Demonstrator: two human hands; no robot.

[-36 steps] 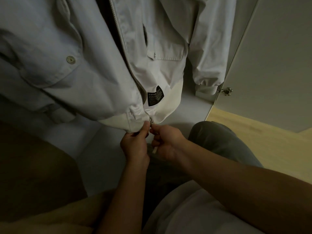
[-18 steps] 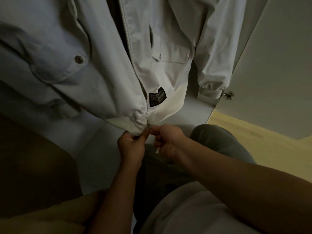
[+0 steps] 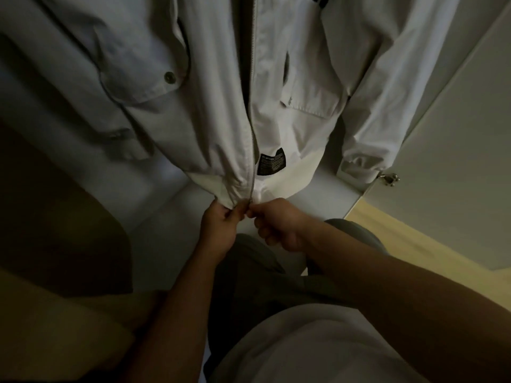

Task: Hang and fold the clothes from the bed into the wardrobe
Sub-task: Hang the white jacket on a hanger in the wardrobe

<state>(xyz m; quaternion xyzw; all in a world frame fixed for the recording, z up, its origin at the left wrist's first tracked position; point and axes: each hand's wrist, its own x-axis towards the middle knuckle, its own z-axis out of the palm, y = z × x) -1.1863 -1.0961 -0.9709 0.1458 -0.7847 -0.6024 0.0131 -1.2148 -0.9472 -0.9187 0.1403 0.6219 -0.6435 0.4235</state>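
A white zip jacket point(image 3: 298, 87) hangs in front of me inside the wardrobe, its front partly open above a closed lower zip point(image 3: 252, 150). A black label point(image 3: 271, 160) shows near the hem. My left hand point(image 3: 221, 228) pinches the left side of the hem at the zip's bottom end. My right hand point(image 3: 276, 222) pinches the other side right beside it, fingers curled. A pale shirt with a buttoned pocket point(image 3: 116, 73) hangs to the jacket's left.
The wardrobe's white floor point(image 3: 171, 211) lies below the clothes. An open wardrobe door point(image 3: 464, 161) with a metal knob point(image 3: 389, 179) stands at right, over wooden flooring point(image 3: 414, 244). A dark brown panel point(image 3: 55, 230) fills the left.
The view has shifted so the jacket sits more centred. Both hands stay at the bottom of the zip, and the zip's two sides now lie closer together low down.
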